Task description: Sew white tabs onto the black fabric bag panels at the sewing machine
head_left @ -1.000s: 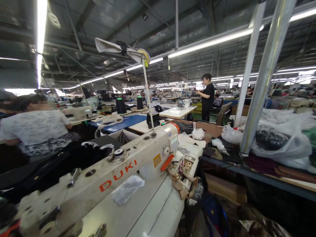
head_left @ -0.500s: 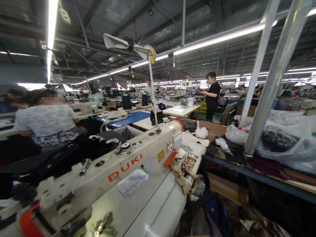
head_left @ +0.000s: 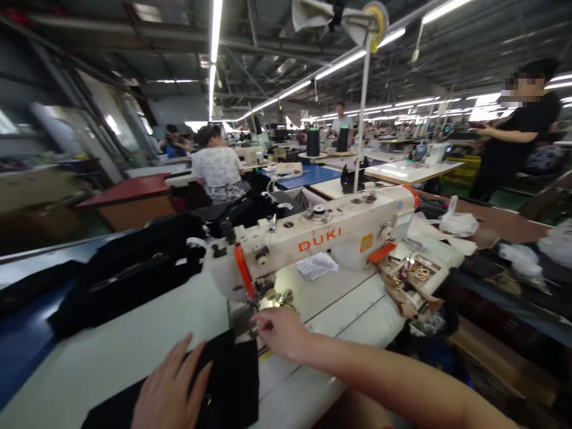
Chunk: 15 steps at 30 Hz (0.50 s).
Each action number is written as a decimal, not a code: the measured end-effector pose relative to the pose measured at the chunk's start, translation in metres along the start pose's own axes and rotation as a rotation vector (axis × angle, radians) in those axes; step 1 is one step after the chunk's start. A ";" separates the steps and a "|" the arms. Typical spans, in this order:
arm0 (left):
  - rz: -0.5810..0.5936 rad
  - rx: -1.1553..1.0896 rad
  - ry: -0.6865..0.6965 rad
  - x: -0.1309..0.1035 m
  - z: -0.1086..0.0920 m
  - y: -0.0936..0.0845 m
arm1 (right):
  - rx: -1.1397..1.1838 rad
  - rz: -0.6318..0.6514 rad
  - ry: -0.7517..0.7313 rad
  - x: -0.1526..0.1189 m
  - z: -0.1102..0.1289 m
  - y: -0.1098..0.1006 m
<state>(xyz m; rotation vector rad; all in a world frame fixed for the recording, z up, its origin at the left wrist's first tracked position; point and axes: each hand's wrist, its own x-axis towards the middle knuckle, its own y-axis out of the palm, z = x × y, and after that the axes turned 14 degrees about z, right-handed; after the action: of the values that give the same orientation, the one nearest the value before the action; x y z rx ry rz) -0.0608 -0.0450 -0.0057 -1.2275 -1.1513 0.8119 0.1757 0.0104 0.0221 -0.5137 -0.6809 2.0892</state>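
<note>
A white sewing machine [head_left: 330,232] with orange DUKI lettering stands across the middle. My left hand [head_left: 174,381] lies with spread fingers on a black fabric piece [head_left: 235,381] at the bottom, left of the needle area. My right hand [head_left: 279,333] is beside the needle area, its thumb and fingertips pressed together; anything between them is too small to make out. Metal parts [head_left: 279,298] sit on the machine bed just behind it. A crumpled clear packet [head_left: 317,266] lies beneath the machine arm.
Black fabric [head_left: 134,268] is piled on the left. A tray of metal fittings [head_left: 415,271] and tan straps is at the right end of the machine. A thread stand pole [head_left: 361,113] rises behind. A person in black [head_left: 513,137] stands at the right.
The view has swung left and down, so the machine shows further right. Both my hands and the black fabric piece under the left one have come into view.
</note>
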 end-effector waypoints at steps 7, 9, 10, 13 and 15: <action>0.197 0.040 0.184 -0.016 -0.034 0.007 | 0.161 -0.205 -0.178 -0.038 -0.046 -0.015; 0.225 0.019 0.150 -0.011 -0.037 0.007 | 0.135 -0.239 -0.212 -0.046 -0.056 -0.021; 0.227 0.011 0.137 -0.007 -0.038 0.007 | 0.103 -0.255 -0.225 -0.049 -0.060 -0.026; 0.213 0.006 0.105 0.010 -0.040 0.008 | -0.069 -0.320 -0.233 -0.055 -0.073 -0.050; 0.199 0.010 0.076 0.022 -0.041 0.008 | -0.261 -0.352 -0.161 -0.054 -0.081 -0.071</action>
<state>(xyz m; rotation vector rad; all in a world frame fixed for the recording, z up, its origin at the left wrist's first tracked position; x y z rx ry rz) -0.0148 -0.0339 -0.0069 -1.3679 -0.9734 0.9102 0.2952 0.0222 0.0103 -0.3393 -1.0656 1.7320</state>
